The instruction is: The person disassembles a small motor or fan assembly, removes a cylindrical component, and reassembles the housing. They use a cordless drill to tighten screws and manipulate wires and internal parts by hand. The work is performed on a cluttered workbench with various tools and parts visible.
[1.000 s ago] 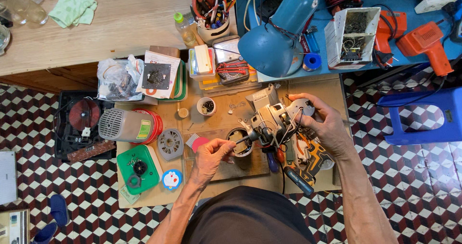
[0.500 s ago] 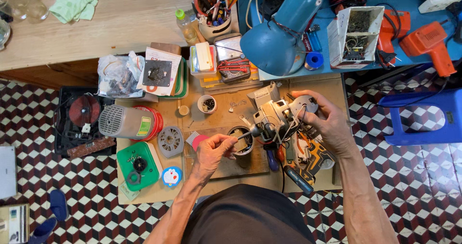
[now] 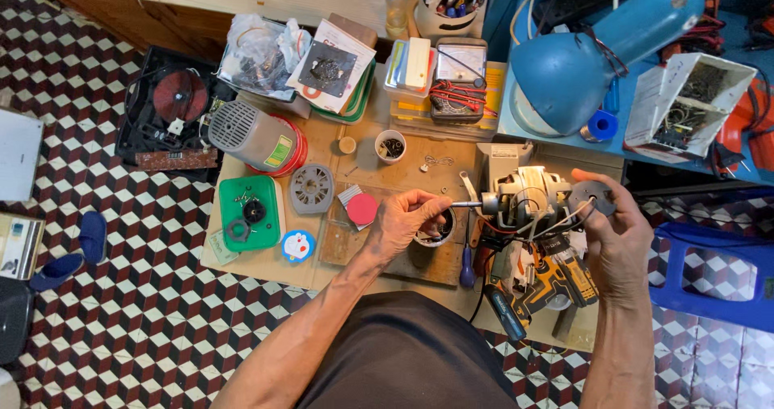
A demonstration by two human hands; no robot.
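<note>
Over a low wooden work table (image 3: 322, 147) I hold a small grey electric motor (image 3: 528, 199) with loose wires hanging from it. My right hand (image 3: 617, 235) grips the motor's right end, fingers curled round its round dark cap. My left hand (image 3: 403, 219) pinches the thin metal shaft that sticks out of the motor's left side. Just under my left hand stands a small white cup (image 3: 439, 231) of small parts.
A blue desk lamp (image 3: 580, 62) hangs over the table's far right. On the table lie a green tray (image 3: 250, 215), a grey fan housing (image 3: 254, 135), a round grey cover (image 3: 312, 189), a multimeter (image 3: 458, 82), a yellow drill (image 3: 556, 276) and screwdrivers. A blue stool (image 3: 717, 280) stands right.
The view has shifted so the table sits higher and closer. The motor is turned more level and my right hand now holds its far right end.
</note>
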